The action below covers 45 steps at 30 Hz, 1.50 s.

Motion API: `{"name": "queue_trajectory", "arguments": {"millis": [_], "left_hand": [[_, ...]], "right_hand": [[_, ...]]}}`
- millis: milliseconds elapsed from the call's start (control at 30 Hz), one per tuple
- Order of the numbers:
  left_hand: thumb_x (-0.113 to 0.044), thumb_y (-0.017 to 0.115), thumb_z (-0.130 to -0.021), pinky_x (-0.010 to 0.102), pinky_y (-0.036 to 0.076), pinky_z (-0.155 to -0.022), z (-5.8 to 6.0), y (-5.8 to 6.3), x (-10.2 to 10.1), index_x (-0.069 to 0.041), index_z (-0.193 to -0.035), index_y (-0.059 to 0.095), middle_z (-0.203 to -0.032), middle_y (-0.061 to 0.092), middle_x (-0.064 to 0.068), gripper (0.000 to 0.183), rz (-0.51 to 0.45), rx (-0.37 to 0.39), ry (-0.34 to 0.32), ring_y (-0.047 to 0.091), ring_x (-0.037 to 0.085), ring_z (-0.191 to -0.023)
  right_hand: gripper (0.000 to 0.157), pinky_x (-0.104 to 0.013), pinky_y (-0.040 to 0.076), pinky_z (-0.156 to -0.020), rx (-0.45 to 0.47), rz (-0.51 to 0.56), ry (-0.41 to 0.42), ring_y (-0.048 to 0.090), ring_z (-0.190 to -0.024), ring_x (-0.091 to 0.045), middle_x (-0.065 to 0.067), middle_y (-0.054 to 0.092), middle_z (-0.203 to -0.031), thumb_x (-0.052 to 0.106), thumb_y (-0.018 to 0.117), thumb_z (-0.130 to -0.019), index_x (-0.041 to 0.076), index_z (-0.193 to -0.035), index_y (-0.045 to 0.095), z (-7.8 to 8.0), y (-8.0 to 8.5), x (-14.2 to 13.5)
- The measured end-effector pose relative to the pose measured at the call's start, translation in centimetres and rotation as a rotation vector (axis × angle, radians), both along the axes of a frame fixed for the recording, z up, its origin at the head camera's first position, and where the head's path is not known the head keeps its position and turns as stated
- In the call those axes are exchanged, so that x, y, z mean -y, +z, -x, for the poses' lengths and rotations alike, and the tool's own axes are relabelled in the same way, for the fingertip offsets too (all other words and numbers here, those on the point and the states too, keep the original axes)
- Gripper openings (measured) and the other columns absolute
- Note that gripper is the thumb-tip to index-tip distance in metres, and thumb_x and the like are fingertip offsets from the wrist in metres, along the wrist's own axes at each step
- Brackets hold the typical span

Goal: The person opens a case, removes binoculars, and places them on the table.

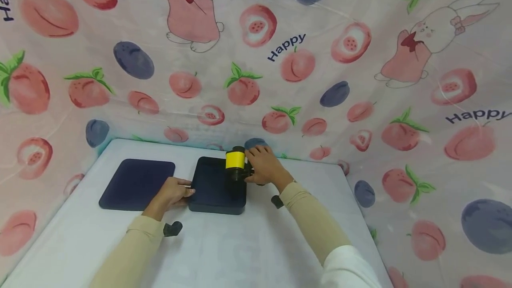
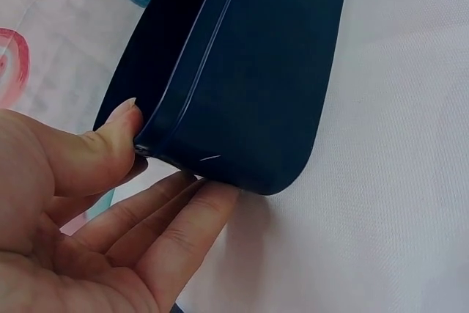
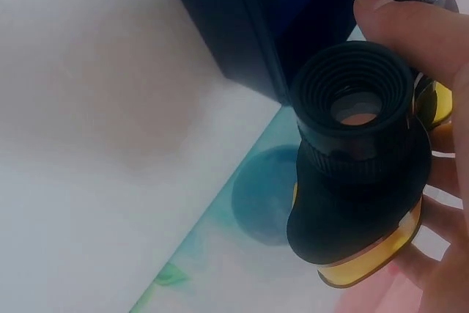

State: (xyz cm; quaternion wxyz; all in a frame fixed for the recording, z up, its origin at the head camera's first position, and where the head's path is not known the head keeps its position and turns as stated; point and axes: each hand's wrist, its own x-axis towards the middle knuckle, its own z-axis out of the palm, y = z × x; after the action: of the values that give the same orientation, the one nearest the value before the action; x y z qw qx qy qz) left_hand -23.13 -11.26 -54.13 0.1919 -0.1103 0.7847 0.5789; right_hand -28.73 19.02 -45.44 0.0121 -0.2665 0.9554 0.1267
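My right hand (image 1: pixel 265 166) grips a pair of black and yellow binoculars (image 1: pixel 235 161) above the right side of an open dark blue box (image 1: pixel 216 210). In the right wrist view, a black eyepiece of the binoculars (image 3: pixel 352 159) faces the camera, with the thumb across the middle. At the box's left side, my left hand (image 1: pixel 171 194) pinches the wall, thumb at the rim and fingers against the outside, as the left wrist view shows on the box (image 2: pixel 256 86). The far half of the binoculars is partly hidden by the right hand.
A flat dark blue lid (image 1: pixel 136 186) lies left of the box on the white table (image 1: pixel 224 252). Behind the table and along its sides hangs a fruit-and-rabbit printed sheet (image 1: pixel 224 66). Black wrist camera parts (image 1: pixel 173 229) show near the left sleeve.
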Motion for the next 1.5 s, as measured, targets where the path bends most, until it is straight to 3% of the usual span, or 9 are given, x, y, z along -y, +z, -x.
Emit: {"name": "queue_trajectory", "arguments": {"millis": [333, 633, 933, 1500], "left_hand": [[-0.001, 0.068, -0.098, 0.048, 0.06, -0.099, 0.2, -0.2, 0.6, 0.01, -0.147, 0.051, -0.149, 0.052, 0.037, 0.053, -0.003, 0.012, 0.008, 0.062, 0.045, -0.131], [-0.001, 0.07, -0.097, 0.046, 0.062, -0.094, 0.1, -0.4, 0.8, 0.01, -0.146, 0.052, -0.146, 0.054, 0.037, 0.054, -0.004, 0.017, 0.011, 0.066, 0.042, -0.126], [-0.002, 0.068, -0.098, 0.047, 0.061, -0.098, 0.1, 0.0, 1.2, 0.01, -0.147, 0.051, -0.148, 0.051, 0.037, 0.054, 0.002, -0.005, 0.0, 0.063, 0.044, -0.129], [-0.003, 0.069, -0.099, 0.05, 0.06, -0.099, -0.1, -0.3, 0.4, 0.009, -0.148, 0.05, -0.148, 0.052, 0.036, 0.054, -0.021, 0.006, -0.012, 0.061, 0.045, -0.132]], "right_hand": [[0.098, -0.054, 0.031, -0.125, 0.009, 0.06, -0.022, 0.041, -0.148, -0.033, -0.011, 0.051, -0.157, 0.057, 0.081, -0.085, 0.007, -0.159, 0.041, 0.1, 0.4, -1.3], [0.098, -0.054, 0.034, -0.123, -0.018, 0.043, -0.045, 0.042, -0.147, -0.033, -0.009, 0.052, -0.155, 0.062, 0.08, -0.084, 0.008, -0.157, 0.043, 0.0, 0.4, -2.8], [0.097, -0.055, 0.033, -0.124, -0.02, 0.052, -0.065, 0.043, -0.145, -0.033, -0.01, 0.053, -0.154, 0.06, 0.081, -0.084, 0.007, -0.157, 0.044, -0.3, 0.9, -3.8], [0.097, -0.055, 0.032, -0.126, -0.009, 0.108, -0.115, 0.043, -0.144, -0.034, -0.011, 0.056, -0.151, 0.055, 0.084, -0.082, 0.006, -0.156, 0.045, -0.9, 0.5, -7.2]]}}
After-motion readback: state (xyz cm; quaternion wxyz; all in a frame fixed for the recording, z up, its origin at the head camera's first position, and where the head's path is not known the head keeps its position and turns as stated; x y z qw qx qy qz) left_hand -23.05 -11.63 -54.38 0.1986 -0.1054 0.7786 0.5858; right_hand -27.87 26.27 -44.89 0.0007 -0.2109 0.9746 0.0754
